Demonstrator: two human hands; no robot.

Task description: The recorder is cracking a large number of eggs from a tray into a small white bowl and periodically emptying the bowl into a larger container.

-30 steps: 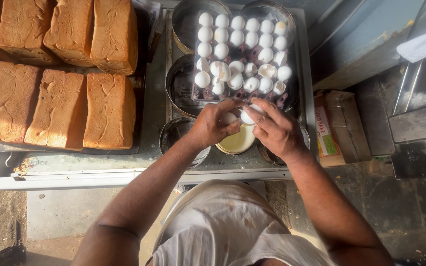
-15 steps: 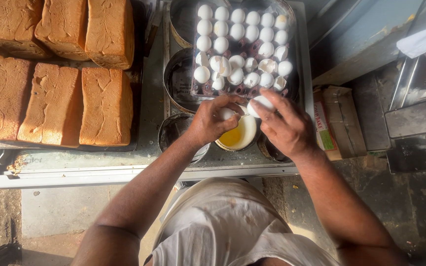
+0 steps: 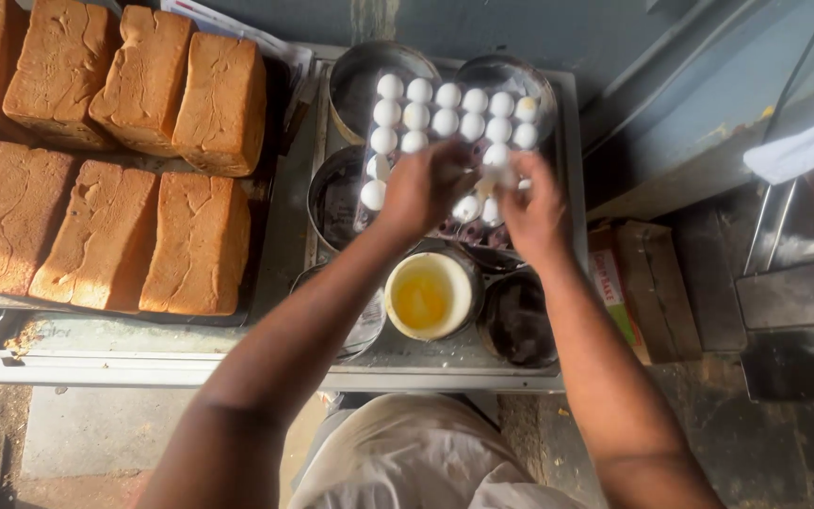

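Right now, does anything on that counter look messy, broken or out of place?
Mostly tidy. The egg tray sits perched across the rims of metal bowls instead of flat on the counter. Crumbs lie on the counter's front edge, below the bread loaves. The small bowl holds yolk, nothing spilled.

Six brown bread loaves (image 3: 110, 160) lie in two rows on a dark tray (image 3: 270, 188) at the left — a cardboard box (image 3: 643, 287) stands near the metal counter (image 3: 143, 353).

Bowls (image 3: 518, 322) and loaves (image 3: 195, 243) perhaps crowding tray (image 3: 426, 104)
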